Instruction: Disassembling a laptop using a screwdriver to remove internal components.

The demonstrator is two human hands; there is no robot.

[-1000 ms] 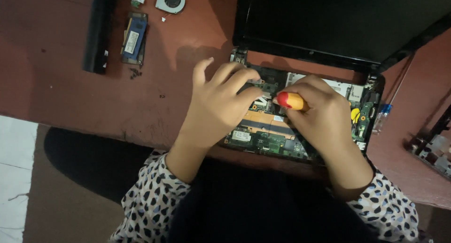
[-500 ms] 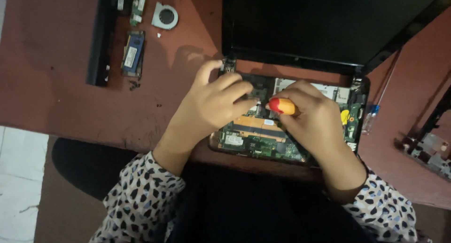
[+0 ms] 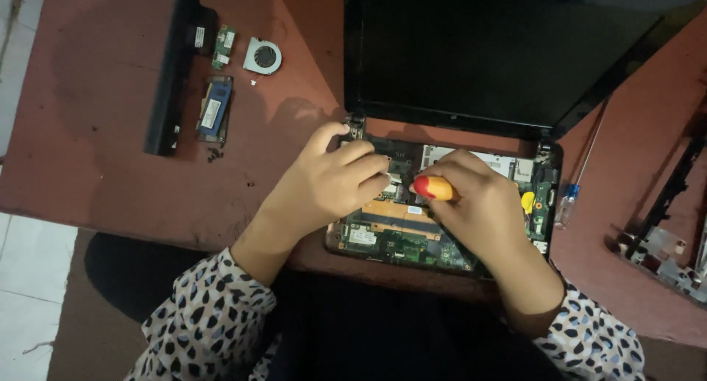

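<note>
An opened black laptop (image 3: 549,171) lies on the reddish table, its green circuit board (image 3: 390,237) bare and its dark screen (image 3: 501,49) tilted back. My right hand (image 3: 479,208) is closed around a screwdriver with an orange and red handle (image 3: 433,188), held above the board's middle. My left hand (image 3: 328,186) rests on the board's left part, fingers curled over a small white piece that I cannot make out. Both wrists wear spotted sleeves.
At the table's far left lie a long black battery (image 3: 173,71), a small green board (image 3: 223,48), a round fan (image 3: 263,57) and a blue module (image 3: 213,110). A thin blue-handled screwdriver (image 3: 571,200) lies right of the laptop. Metal frame parts (image 3: 663,252) sit at the right edge.
The view has shifted, so the laptop and hands sit lower in the picture. Both hands keep their grip and place over the board.
</note>
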